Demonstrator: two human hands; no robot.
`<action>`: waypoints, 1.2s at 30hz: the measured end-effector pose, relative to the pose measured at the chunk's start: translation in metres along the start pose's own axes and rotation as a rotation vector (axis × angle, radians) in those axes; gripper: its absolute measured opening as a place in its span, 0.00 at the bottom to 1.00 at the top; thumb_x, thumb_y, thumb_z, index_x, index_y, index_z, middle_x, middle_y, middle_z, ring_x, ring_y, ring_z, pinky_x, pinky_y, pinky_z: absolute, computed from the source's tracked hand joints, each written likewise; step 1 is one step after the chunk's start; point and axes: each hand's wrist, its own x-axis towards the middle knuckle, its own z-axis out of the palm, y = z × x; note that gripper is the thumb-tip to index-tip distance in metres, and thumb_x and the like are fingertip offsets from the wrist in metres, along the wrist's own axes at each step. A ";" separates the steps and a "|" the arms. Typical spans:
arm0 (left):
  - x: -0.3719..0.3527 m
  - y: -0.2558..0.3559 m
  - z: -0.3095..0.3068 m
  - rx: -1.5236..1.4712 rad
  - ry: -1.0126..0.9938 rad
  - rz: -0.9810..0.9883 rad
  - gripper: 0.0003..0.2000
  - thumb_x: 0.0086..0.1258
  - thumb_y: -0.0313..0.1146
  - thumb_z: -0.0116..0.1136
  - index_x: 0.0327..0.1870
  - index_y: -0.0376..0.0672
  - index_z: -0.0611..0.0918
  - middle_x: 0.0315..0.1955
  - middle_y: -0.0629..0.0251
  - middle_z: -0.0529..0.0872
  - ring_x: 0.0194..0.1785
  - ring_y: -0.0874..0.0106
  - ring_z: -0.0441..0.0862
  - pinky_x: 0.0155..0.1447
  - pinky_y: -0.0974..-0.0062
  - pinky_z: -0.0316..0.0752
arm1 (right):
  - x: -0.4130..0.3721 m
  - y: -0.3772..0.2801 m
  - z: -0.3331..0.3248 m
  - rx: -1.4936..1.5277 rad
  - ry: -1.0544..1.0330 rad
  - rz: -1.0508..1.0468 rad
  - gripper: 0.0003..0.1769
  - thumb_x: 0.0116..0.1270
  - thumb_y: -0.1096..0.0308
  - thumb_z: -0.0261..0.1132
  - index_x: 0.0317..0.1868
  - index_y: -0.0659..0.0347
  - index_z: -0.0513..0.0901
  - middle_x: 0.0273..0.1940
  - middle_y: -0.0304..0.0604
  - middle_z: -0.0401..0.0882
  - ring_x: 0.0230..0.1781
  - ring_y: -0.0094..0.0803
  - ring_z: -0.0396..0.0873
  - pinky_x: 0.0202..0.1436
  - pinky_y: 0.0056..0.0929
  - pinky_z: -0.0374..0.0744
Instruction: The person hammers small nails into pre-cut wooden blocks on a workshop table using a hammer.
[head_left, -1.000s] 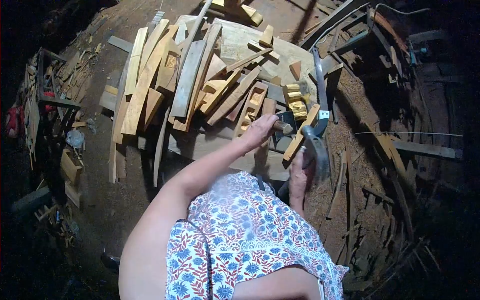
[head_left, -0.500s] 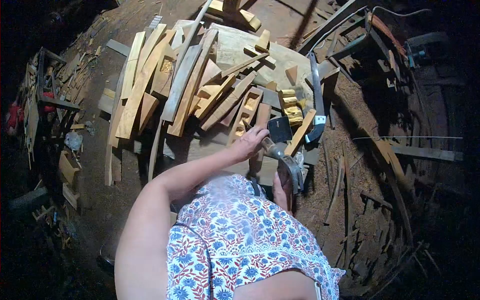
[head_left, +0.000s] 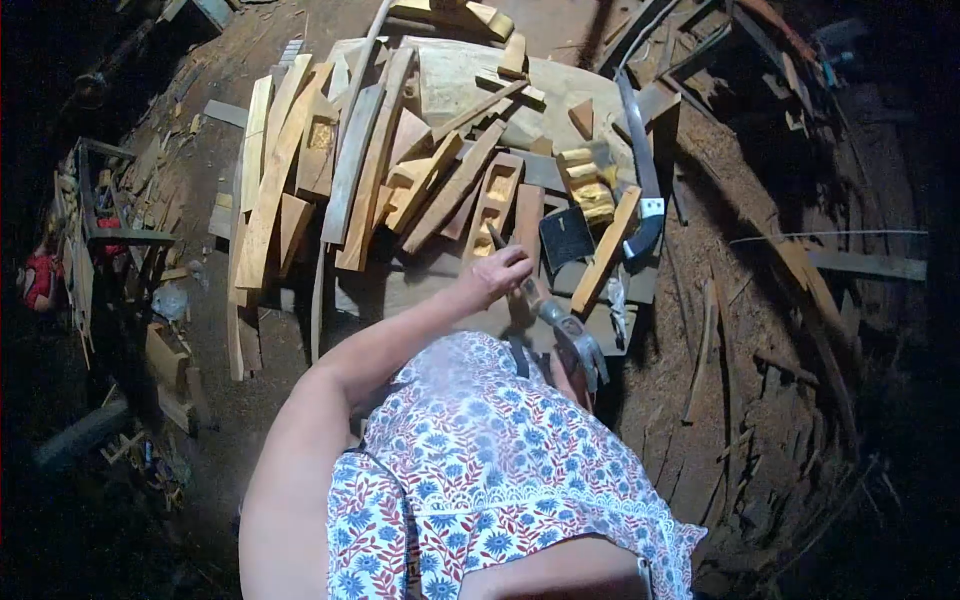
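Observation:
My left hand (head_left: 498,277) is closed around a chisel (head_left: 495,237); its dark tip shows above my fingers at a hole in the pale wooden block (head_left: 497,193). Several squarish recesses are cut along that block. To the right of my left hand is a claw hammer (head_left: 576,338), its metal head apart from my fingers. My right hand (head_left: 570,382), mostly behind the hammer head and my clothing, grips the hammer low down. A brown wooden strip (head_left: 528,220) lies beside the block, and a flat dark object (head_left: 567,238) is just right of it.
A handsaw (head_left: 640,150) lies on the right of the work surface (head_left: 470,80). Several wooden pieces (head_left: 360,160) crowd its left side. A yellowish notched block (head_left: 587,185) and a light batten (head_left: 607,250) are at the right. Scrap wood and sawdust (head_left: 740,300) cover the ground.
The hammer head has drawn back toward my body, widening its gap from my left hand. My left hand stays at the recessed block. The whole view has shifted slightly.

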 end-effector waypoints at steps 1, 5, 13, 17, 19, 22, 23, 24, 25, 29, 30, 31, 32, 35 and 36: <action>0.002 -0.003 0.006 0.029 0.107 0.017 0.12 0.56 0.25 0.51 0.43 0.38 0.72 0.36 0.60 0.73 0.34 0.67 0.74 0.34 0.74 0.72 | 0.002 0.000 -0.002 0.018 0.016 0.011 0.19 0.62 0.64 0.60 0.51 0.60 0.69 0.30 0.32 0.70 0.23 0.17 0.65 0.23 0.17 0.65; 0.032 -0.017 -0.009 -0.352 0.288 -0.438 0.15 0.55 0.20 0.53 0.44 0.42 0.71 0.30 0.57 0.74 0.33 0.61 0.76 0.36 0.70 0.73 | 0.007 -0.001 0.012 0.073 0.066 0.065 0.18 0.62 0.65 0.60 0.51 0.60 0.69 0.29 0.31 0.69 0.22 0.16 0.64 0.22 0.16 0.64; 0.081 -0.017 -0.085 -0.332 0.479 -0.390 0.18 0.59 0.31 0.60 0.48 0.39 0.70 0.31 0.59 0.78 0.35 0.70 0.79 0.41 0.72 0.75 | 0.028 0.021 -0.014 -0.139 -0.032 -0.269 0.15 0.61 0.65 0.61 0.47 0.57 0.70 0.21 0.27 0.63 0.16 0.12 0.57 0.15 0.15 0.55; 0.068 -0.015 -0.079 -0.375 0.413 -0.447 0.20 0.59 0.35 0.60 0.50 0.38 0.69 0.34 0.57 0.79 0.38 0.71 0.79 0.44 0.72 0.76 | 0.015 0.006 -0.016 -0.097 -0.061 -0.134 0.16 0.62 0.63 0.61 0.48 0.56 0.70 0.21 0.27 0.63 0.16 0.13 0.57 0.17 0.14 0.54; 0.062 -0.012 -0.077 -0.357 0.321 -0.530 0.21 0.59 0.34 0.60 0.51 0.38 0.68 0.34 0.56 0.79 0.40 0.74 0.79 0.42 0.72 0.74 | 0.007 -0.004 -0.012 -0.054 -0.102 -0.080 0.16 0.63 0.62 0.60 0.49 0.56 0.71 0.23 0.28 0.64 0.18 0.14 0.59 0.19 0.15 0.58; 0.058 -0.020 -0.067 -0.366 0.324 -0.430 0.18 0.59 0.31 0.60 0.48 0.38 0.68 0.31 0.56 0.79 0.36 0.71 0.79 0.38 0.70 0.72 | -0.002 -0.024 -0.008 -0.099 -0.109 -0.049 0.16 0.63 0.62 0.59 0.49 0.57 0.72 0.25 0.28 0.66 0.22 0.14 0.62 0.23 0.16 0.61; 0.059 -0.021 -0.067 -0.366 0.322 -0.423 0.18 0.59 0.31 0.60 0.48 0.38 0.68 0.31 0.56 0.79 0.36 0.71 0.79 0.38 0.70 0.72 | -0.001 -0.026 -0.004 -0.096 -0.104 -0.053 0.16 0.63 0.62 0.59 0.49 0.57 0.72 0.25 0.28 0.66 0.22 0.14 0.62 0.23 0.16 0.61; 0.058 -0.019 -0.064 -0.371 0.344 -0.379 0.17 0.58 0.29 0.59 0.46 0.38 0.68 0.29 0.56 0.77 0.33 0.67 0.77 0.37 0.69 0.71 | 0.001 -0.028 -0.002 -0.195 -0.055 -0.216 0.17 0.63 0.61 0.59 0.50 0.58 0.71 0.27 0.29 0.66 0.23 0.14 0.63 0.24 0.16 0.62; 0.057 -0.018 -0.062 -0.377 0.367 -0.338 0.15 0.57 0.26 0.58 0.44 0.39 0.68 0.27 0.56 0.76 0.30 0.64 0.75 0.35 0.69 0.70 | 0.002 -0.029 -0.002 -0.298 -0.005 -0.378 0.17 0.64 0.61 0.59 0.50 0.59 0.71 0.28 0.29 0.67 0.25 0.15 0.64 0.26 0.16 0.63; 0.048 -0.043 -0.035 -0.436 0.298 -0.413 0.16 0.55 0.20 0.53 0.45 0.39 0.67 0.31 0.53 0.77 0.36 0.58 0.77 0.40 0.68 0.71 | 0.023 -0.013 -0.015 -0.394 -0.031 -0.539 0.18 0.63 0.62 0.60 0.49 0.60 0.71 0.30 0.30 0.69 0.26 0.15 0.66 0.26 0.15 0.65; 0.047 -0.048 -0.030 -0.436 0.301 -0.412 0.16 0.55 0.20 0.53 0.45 0.39 0.67 0.31 0.53 0.77 0.36 0.58 0.77 0.40 0.68 0.71 | 0.028 -0.012 -0.018 -0.343 -0.053 -0.512 0.17 0.62 0.63 0.60 0.48 0.60 0.72 0.29 0.31 0.69 0.25 0.15 0.66 0.25 0.15 0.65; 0.049 -0.045 -0.032 -0.439 0.298 -0.375 0.16 0.55 0.19 0.52 0.45 0.39 0.68 0.33 0.53 0.77 0.38 0.58 0.77 0.42 0.68 0.71 | 0.030 -0.012 -0.019 -0.293 -0.077 -0.485 0.16 0.62 0.64 0.60 0.47 0.61 0.72 0.29 0.32 0.70 0.24 0.16 0.66 0.24 0.15 0.65; 0.050 -0.039 -0.037 -0.441 0.294 -0.341 0.17 0.54 0.18 0.52 0.46 0.39 0.68 0.34 0.53 0.78 0.40 0.58 0.78 0.43 0.67 0.71 | 0.028 -0.023 -0.016 -0.294 -0.083 -0.485 0.16 0.62 0.64 0.60 0.47 0.61 0.72 0.29 0.32 0.70 0.24 0.16 0.66 0.24 0.15 0.65; 0.048 -0.029 -0.043 -0.425 0.242 -0.355 0.19 0.53 0.18 0.52 0.48 0.40 0.68 0.36 0.53 0.78 0.41 0.57 0.77 0.44 0.66 0.71 | 0.029 -0.045 -0.003 -0.238 0.030 -0.494 0.12 0.62 0.67 0.60 0.44 0.61 0.72 0.23 0.31 0.67 0.18 0.14 0.63 0.19 0.14 0.61; 0.047 -0.026 -0.044 -0.386 0.233 -0.329 0.20 0.54 0.18 0.52 0.49 0.41 0.68 0.37 0.52 0.78 0.41 0.57 0.77 0.45 0.66 0.71 | 0.028 -0.053 0.001 -0.237 0.022 -0.496 0.12 0.62 0.67 0.60 0.44 0.61 0.72 0.23 0.31 0.67 0.18 0.14 0.63 0.19 0.14 0.61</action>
